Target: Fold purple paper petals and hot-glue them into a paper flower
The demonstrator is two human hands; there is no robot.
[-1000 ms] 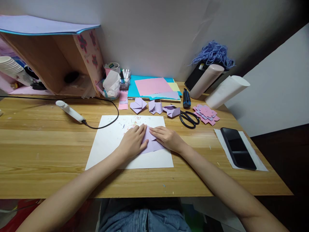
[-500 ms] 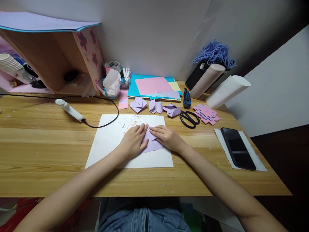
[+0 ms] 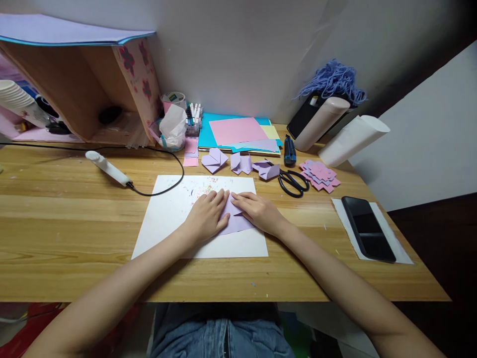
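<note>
A lilac sheet of paper [image 3: 238, 224] lies partly folded on a white paper mat [image 3: 164, 223] in the middle of the wooden desk [image 3: 67, 219]. My left hand [image 3: 206, 215] rests flat on the paper's left part, fingers stretched out together. From the right, my right hand [image 3: 257, 211] lies flat on it too, its fingertips pressing a fold near the paper's top. The two hands nearly touch at the fingertips. Most of the lilac paper is hidden under them.
Behind the mat lie three folded lilac pieces [image 3: 240, 164], black scissors [image 3: 292, 183], a pile of pink cut-outs [image 3: 320, 176] and a stack of coloured sheets [image 3: 238, 132]. A white corded tool [image 3: 108, 169] is at left, a phone [image 3: 367, 227] at right, a wooden box [image 3: 85, 89] at back left.
Both hands stay flat on the lilac paper with barely any shift. The view has drifted slightly.
</note>
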